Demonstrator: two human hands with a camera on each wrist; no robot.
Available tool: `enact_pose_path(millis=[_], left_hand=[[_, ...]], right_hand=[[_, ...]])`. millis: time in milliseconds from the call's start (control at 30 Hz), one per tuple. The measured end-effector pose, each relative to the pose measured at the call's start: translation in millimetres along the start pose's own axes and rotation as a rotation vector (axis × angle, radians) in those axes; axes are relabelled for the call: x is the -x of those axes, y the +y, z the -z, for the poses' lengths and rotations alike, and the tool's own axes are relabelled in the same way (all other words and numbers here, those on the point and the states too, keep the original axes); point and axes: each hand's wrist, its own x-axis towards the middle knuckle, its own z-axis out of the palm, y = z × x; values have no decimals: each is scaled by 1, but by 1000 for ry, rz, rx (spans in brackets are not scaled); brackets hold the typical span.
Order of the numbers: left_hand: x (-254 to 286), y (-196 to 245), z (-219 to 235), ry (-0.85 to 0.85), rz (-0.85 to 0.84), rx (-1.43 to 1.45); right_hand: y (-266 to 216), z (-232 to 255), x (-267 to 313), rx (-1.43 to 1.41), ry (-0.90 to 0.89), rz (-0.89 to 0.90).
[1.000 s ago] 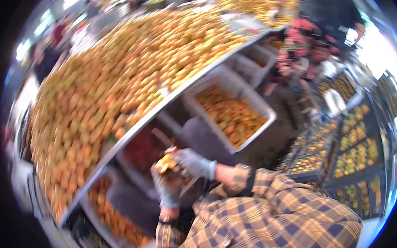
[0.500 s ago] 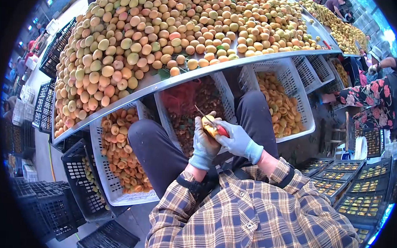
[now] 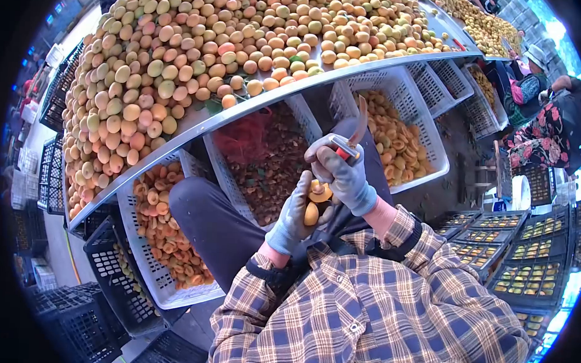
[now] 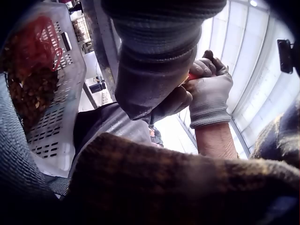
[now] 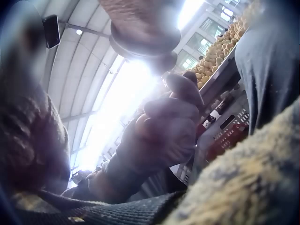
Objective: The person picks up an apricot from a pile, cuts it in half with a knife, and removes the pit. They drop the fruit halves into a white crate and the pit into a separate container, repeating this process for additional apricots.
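Observation:
Both hands wear pale grey-blue gloves. In the head view my left hand (image 3: pixel 292 217) holds an opened apricot (image 3: pixel 319 192) in its palm, with a smaller yellow piece (image 3: pixel 311 214) by the fingers. My right hand (image 3: pixel 345 177), just right of and above the fruit, grips the red handle (image 3: pixel 344 151) of a knife whose curved blade (image 3: pixel 362 120) points up. The left wrist view has my left hand (image 4: pixel 154 79) large in front and my right hand (image 4: pixel 211 91) beyond it. Fingers of the left hand (image 5: pixel 161 129) look curled in the right wrist view; the fruit there is hidden.
A metal-edged table (image 3: pixel 255 103) heaped with whole apricots stands ahead. Beneath its edge are a crate of halves (image 3: pixel 165 295) at left, one of dark pits with red netting (image 3: pixel 244 138) in the middle, another crate of halves (image 3: pixel 425 176) at right. Black crates and seated people lie farther out.
The right hand has lifted off the fruit and turned, so the blade points upward. The apricot now lies opened in the left hand. The head view has shifted slightly since half a second ago.

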Motion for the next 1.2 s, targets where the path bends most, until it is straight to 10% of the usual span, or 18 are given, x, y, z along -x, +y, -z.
enact_pose_path(millis=[67, 167, 400, 500, 633, 700, 967, 1200], left_hand=[[6, -5, -6, 26, -277, -593], [-5, -15, -34, 430, -297, -487], [-5, -4, -4, 319, -71, -173], [5, -1, -7, 265, -112, -639], [-6, -4, -1, 314, 39, -177], [-7, -3, -11, 398, 0, -191], [-9, 0, 3, 253, 113, -3], [-9, 11, -7, 299, -4, -140]], right_hand=[[2, 0, 0, 36, 10, 43], [7, 1, 2, 75, 13, 92], [9, 3, -2, 209, -48, 102], [9, 6, -1, 262, -205, 160], [22, 6, 0, 315, -188, 161], [30, 12, -5, -398, -68, -38], [42, 17, -17, -862, 132, -360], [23, 22, -18, -190, -17, -203]])
